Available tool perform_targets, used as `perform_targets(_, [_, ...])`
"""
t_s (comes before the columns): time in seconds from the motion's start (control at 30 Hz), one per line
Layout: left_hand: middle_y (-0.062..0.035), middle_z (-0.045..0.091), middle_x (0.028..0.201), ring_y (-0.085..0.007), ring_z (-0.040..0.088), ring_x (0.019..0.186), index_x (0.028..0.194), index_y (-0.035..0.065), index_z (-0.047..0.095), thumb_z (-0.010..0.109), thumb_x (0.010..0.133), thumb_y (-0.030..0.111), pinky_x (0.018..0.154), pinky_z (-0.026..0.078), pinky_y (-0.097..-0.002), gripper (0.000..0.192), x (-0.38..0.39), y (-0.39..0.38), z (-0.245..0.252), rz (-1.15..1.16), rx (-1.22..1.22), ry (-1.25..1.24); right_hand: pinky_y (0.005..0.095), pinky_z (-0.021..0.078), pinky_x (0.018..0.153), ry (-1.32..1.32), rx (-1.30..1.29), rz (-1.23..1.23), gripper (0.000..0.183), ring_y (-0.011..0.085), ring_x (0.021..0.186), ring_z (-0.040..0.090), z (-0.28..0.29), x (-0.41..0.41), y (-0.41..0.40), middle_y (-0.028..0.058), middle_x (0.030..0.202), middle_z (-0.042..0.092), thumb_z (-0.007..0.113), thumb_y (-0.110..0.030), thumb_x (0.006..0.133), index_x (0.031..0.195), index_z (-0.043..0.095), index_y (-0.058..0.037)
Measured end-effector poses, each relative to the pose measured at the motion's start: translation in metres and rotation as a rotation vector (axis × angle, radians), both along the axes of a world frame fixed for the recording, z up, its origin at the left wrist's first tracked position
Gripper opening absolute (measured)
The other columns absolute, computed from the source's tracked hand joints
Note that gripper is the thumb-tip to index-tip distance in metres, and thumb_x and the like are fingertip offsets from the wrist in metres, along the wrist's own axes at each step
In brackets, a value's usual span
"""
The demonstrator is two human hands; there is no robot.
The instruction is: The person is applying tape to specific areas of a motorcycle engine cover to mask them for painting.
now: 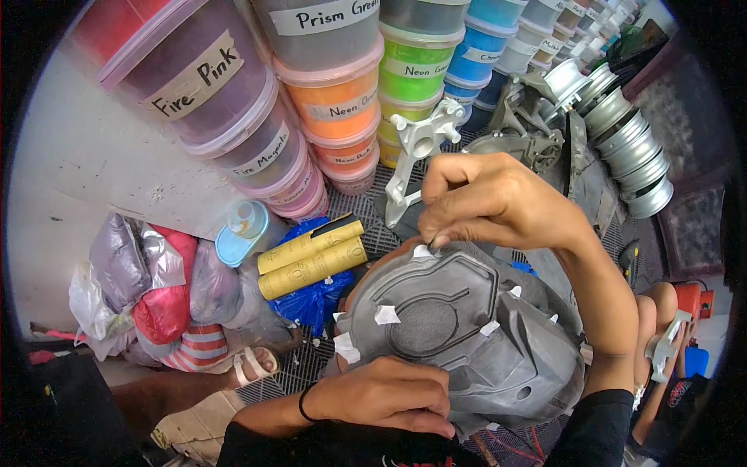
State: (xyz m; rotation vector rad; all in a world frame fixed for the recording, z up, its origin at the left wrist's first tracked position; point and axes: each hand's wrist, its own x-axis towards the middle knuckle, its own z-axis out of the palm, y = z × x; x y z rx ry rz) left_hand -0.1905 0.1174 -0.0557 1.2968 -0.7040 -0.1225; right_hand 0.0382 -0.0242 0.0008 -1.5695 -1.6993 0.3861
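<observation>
A large grey metal casing cover [475,356], which looks like an engine cover, lies before me. Small white plugs or pieces of tape [387,315] sit at several points on it. My right hand [490,201] is at the far rim, thumb and forefinger pinched together beside a white piece [422,251]. A tiny dark spot shows at these fingertips, too small to make out. My left hand [388,397] rests at the cover's near left edge with curled fingers. Its fingertips are partly hidden, so whether it grips the edge is unclear.
Stacked labelled tubs of coloured powder [341,96] line the wall. A silver metal bracket [417,146] stands past the cover. Yellow cardboard tubes [315,262] lie on blue plastic [315,303]. Plastic bags [169,280] lie left, near another person's sandalled foot [257,365]. Silver wheel rims [627,134] lie right.
</observation>
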Motion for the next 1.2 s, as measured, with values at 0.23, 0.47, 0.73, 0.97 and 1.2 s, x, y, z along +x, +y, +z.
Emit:
perform_targets(0.23, [-0.0095, 0.058, 0.081, -0.0277, 0.062, 0.069, 0.088, 0.0005, 0.062, 0.079, 0.090, 0.015, 0.059, 0.048, -0.0384, 0.022, -0.001, 0.001, 0.000, -0.004, -0.010, -0.020, 0.0343, 0.0542, 0.069, -0.003, 0.061, 0.011, 0.014, 0.0224, 0.078, 0.067, 0.012, -0.008, 0.002, 0.0085, 0.085, 0.063, 0.075, 0.000, 0.080, 0.094, 0.072, 0.0008])
perform_targets(0.47, [-0.0096, 0.059, 0.082, -0.0277, 0.063, 0.070, 0.088, 0.0003, 0.063, 0.078, 0.091, 0.015, 0.059, 0.048, -0.0383, 0.021, 0.000, 0.001, 0.000, -0.007, -0.002, -0.026, 0.0341, 0.0514, 0.067, -0.075, -0.020, -0.030, 0.016, 0.0231, 0.078, 0.065, 0.010, 0.000, -0.002, 0.0073, 0.086, 0.062, 0.079, -0.007, 0.081, 0.095, 0.076, -0.0001])
perform_targets(0.73, [-0.0090, 0.060, 0.081, -0.0273, 0.063, 0.070, 0.086, 0.0008, 0.064, 0.079, 0.091, 0.016, 0.059, 0.049, -0.0380, 0.022, 0.000, 0.002, -0.001, -0.015, -0.008, -0.015, 0.0362, 0.0542, 0.071, -0.063, -0.027, -0.006, 0.016, 0.0257, 0.080, 0.067, 0.008, -0.005, 0.000, 0.0091, 0.087, 0.064, 0.076, -0.002, 0.080, 0.095, 0.071, -0.0008])
perform_targets(0.97, [-0.0085, 0.059, 0.081, -0.0259, 0.063, 0.068, 0.086, 0.0013, 0.064, 0.080, 0.090, 0.016, 0.057, 0.048, -0.0373, 0.022, -0.001, 0.000, -0.003, -0.002, -0.016, -0.023, 0.0362, 0.0540, 0.071, -0.073, -0.031, -0.004, 0.016, 0.0260, 0.081, 0.067, 0.005, -0.007, 0.001, 0.0083, 0.090, 0.063, 0.076, -0.004, 0.082, 0.097, 0.070, -0.0024])
perform_targets(1.2, [-0.0086, 0.060, 0.081, -0.0257, 0.063, 0.068, 0.085, 0.0010, 0.063, 0.080, 0.089, 0.015, 0.057, 0.048, -0.0369, 0.022, 0.000, 0.002, -0.002, -0.007, -0.021, -0.029, 0.0334, 0.0525, 0.068, -0.118, 0.031, -0.106, 0.016, 0.0237, 0.079, 0.066, 0.002, -0.018, -0.003, 0.0094, 0.089, 0.063, 0.078, -0.004, 0.082, 0.097, 0.076, -0.0002])
